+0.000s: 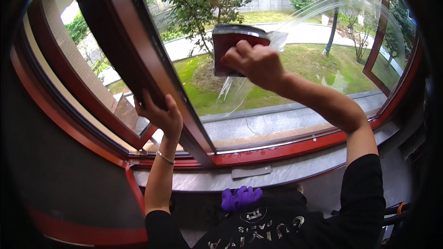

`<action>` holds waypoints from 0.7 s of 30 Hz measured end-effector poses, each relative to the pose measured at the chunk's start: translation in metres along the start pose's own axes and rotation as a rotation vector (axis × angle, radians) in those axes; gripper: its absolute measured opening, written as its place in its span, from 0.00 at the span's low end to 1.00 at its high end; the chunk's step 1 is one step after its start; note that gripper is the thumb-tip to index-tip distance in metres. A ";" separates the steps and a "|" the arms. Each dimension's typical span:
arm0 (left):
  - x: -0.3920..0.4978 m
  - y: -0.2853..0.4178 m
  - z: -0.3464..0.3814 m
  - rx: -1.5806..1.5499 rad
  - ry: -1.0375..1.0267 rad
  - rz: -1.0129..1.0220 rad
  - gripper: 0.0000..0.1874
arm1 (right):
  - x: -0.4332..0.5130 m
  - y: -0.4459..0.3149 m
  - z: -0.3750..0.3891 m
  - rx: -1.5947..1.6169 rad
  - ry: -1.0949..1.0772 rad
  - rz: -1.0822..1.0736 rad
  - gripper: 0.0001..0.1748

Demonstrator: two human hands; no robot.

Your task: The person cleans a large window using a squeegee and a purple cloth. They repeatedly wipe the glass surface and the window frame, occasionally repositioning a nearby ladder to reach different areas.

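My right hand [258, 60] grips a flat, dark red and black pad-like tool [225, 48] against the large window pane [304, 72]. Whitish wet streaks curve over the glass to the right of the tool and just below it. A thin cord or line hangs below it. On the left, my left hand [161, 110] rests with spread fingers on the dark red-brown window frame post [138, 41]; the post hides part of its fingertips. A bracelet [165, 157] is on my left wrist.
Below the pane runs the wet red lower frame [277, 154], then a grey stone sill [207, 180] with a flat grey strip [251, 172] on it. A purple cloth or glove [241, 197] is near my body. An opened sash [83, 65] stands at left.
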State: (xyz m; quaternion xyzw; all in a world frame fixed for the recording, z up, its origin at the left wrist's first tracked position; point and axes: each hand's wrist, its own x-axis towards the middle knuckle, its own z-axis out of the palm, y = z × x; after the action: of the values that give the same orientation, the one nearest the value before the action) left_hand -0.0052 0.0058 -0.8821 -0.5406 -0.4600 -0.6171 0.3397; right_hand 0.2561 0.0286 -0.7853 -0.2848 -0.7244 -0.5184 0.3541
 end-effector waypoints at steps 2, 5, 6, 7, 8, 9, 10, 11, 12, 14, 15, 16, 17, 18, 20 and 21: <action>0.001 -0.001 -0.001 -0.004 0.006 0.002 0.32 | -0.006 -0.041 0.012 0.058 -0.061 -0.028 0.05; 0.001 0.000 0.002 -0.035 0.030 0.022 0.31 | -0.018 -0.088 0.026 0.107 -0.092 -0.083 0.07; 0.003 0.001 0.002 -0.035 0.029 0.035 0.31 | -0.026 -0.101 0.032 0.119 -0.099 -0.111 0.07; 0.003 0.000 0.001 -0.026 0.028 0.048 0.30 | -0.033 -0.115 0.038 0.167 -0.113 -0.130 0.06; 0.003 -0.001 0.000 -0.018 0.027 0.060 0.30 | -0.040 -0.127 0.042 0.189 -0.109 -0.149 0.06; 0.004 0.000 0.002 -0.028 0.027 0.061 0.30 | -0.048 -0.135 0.045 0.201 -0.109 -0.165 0.06; 0.004 0.000 0.000 -0.027 0.026 0.061 0.30 | -0.056 -0.146 0.049 0.215 -0.130 -0.177 0.07; 0.003 -0.001 0.000 -0.027 0.025 0.061 0.30 | -0.065 -0.156 0.053 0.227 -0.151 -0.189 0.07; 0.003 -0.001 0.001 -0.036 0.031 0.062 0.31 | -0.074 -0.161 0.054 0.250 -0.153 -0.181 0.06; 0.002 -0.002 0.002 -0.046 0.039 0.068 0.31 | -0.093 -0.171 0.058 0.293 -0.160 -0.171 0.05; 0.003 -0.003 0.002 -0.034 0.037 0.073 0.30 | -0.104 -0.175 0.061 0.334 -0.159 -0.166 0.06; 0.002 -0.002 0.003 -0.027 0.035 0.073 0.30 | -0.115 -0.177 0.060 0.339 -0.169 -0.164 0.06; 0.001 -0.001 0.004 -0.023 0.033 0.073 0.30 | -0.127 -0.178 0.062 0.365 -0.141 -0.130 0.06; 0.000 -0.001 0.005 -0.011 0.026 0.078 0.30 | -0.140 -0.184 0.063 0.377 -0.150 -0.087 0.06; 0.002 -0.003 0.002 0.022 0.028 0.088 0.30 | -0.151 -0.192 0.055 0.413 -0.182 0.003 0.05; 0.001 -0.002 0.000 0.024 0.026 0.083 0.30 | -0.164 -0.204 0.052 0.461 -0.287 0.122 0.07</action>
State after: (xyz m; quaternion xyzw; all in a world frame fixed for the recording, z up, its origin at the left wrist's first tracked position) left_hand -0.0073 0.0071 -0.8816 -0.5471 -0.4401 -0.6037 0.3776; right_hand 0.1816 0.0097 -1.0407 -0.3104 -0.8475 -0.2720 0.3338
